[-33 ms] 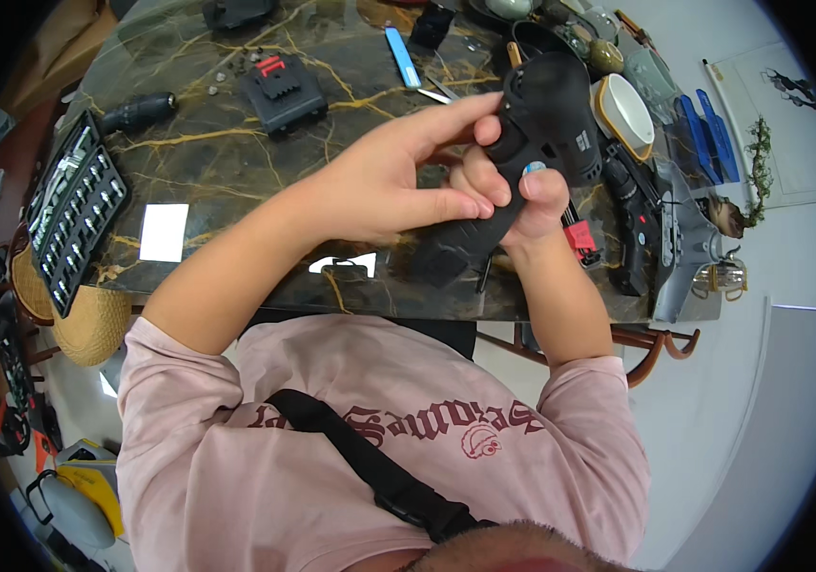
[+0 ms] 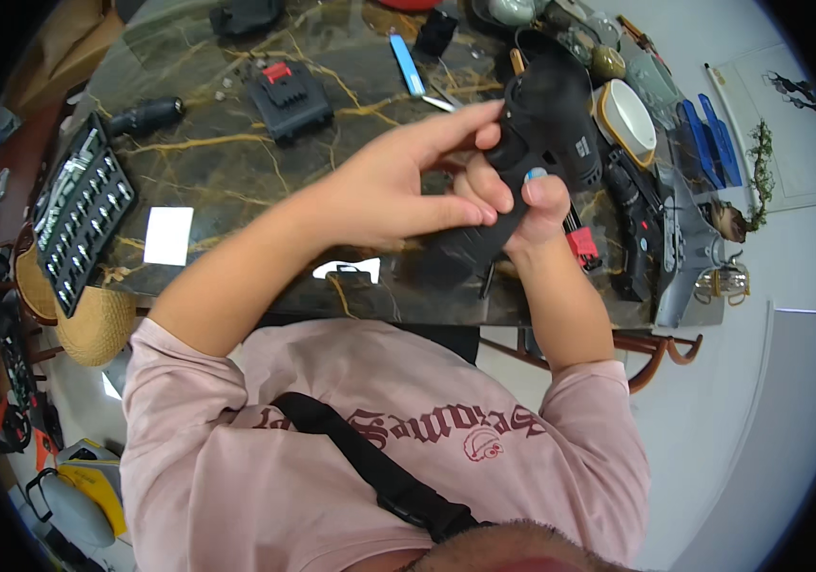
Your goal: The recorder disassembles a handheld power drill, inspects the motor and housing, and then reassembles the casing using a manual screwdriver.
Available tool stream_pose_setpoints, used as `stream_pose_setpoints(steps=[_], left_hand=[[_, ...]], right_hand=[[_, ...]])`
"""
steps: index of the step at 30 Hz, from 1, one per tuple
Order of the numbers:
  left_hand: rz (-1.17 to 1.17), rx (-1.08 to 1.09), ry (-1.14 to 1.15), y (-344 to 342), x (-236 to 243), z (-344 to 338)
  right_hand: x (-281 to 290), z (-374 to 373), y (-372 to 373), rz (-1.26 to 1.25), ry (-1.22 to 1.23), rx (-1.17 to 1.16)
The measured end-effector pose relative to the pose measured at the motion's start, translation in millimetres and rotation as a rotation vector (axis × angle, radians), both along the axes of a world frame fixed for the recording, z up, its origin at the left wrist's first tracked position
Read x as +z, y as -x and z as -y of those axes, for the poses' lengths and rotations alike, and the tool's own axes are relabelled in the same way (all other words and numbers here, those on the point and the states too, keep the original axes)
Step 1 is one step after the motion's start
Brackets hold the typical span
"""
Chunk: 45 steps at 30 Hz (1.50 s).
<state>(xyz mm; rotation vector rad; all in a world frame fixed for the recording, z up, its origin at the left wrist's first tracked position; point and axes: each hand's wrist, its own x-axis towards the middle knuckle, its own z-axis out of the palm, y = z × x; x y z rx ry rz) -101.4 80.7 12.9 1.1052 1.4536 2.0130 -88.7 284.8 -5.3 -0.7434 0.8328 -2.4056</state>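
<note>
A black cordless power tool (image 2: 565,119) with a pistol-shaped handle is held up over the table in front of me. My right hand (image 2: 534,212) is wrapped around its handle, thumb on the near side beside a small light-blue spot. From the left, my left hand (image 2: 408,181) reaches onto the tool. Its forefinger rests by the front of the body and its thumb lies against the handle, around the curled fingers there. The handle's lower end looks blurred. Further left on the table lies a black battery pack (image 2: 291,105) with a red latch.
A socket set (image 2: 83,214) in a black case lies at the left, next to a black handle-shaped tool (image 2: 145,116). A blue utility knife (image 2: 406,65) lies beyond my hands. To the right are a red hex-key holder (image 2: 582,246), a white bowl (image 2: 629,121) and blue-handled pliers (image 2: 703,143).
The whole view has shifted slightly, with table items sitting a little lower and further right. Both hands keep the same hold on the power tool.
</note>
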Motion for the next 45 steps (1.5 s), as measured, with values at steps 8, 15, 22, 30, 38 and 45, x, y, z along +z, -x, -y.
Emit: stream_pose_setpoints(steps=[8,15,22,30,38,45], left_hand=[[0.060,0.095,0.004,0.4,-9.0,-2.5],[-0.076,0.448,0.091,11.4,-16.9,-7.0],[-0.565,0.790,0.299,-33.5,-13.5,42.0],[-0.576,0.851,0.559,-97.8,-66.3,79.9],[-0.692,0.909,0.581,-103.9,-66.7,71.8],[-0.929,1.141,0.803,-40.1,-37.9,147.4]], right_hand=[[-9.2,7.7,-3.5,0.242,0.078,-0.085],[-10.8,-2.5,6.1,0.320,0.235,-0.053],[-13.8,-1.9,12.8,0.351,0.227,-0.096],[-16.1,2.0,11.6,0.399,0.230,-0.090],[-17.2,1.4,13.5,0.391,0.232,-0.087],[-16.5,-3.1,7.9,0.337,0.195,-0.107]])
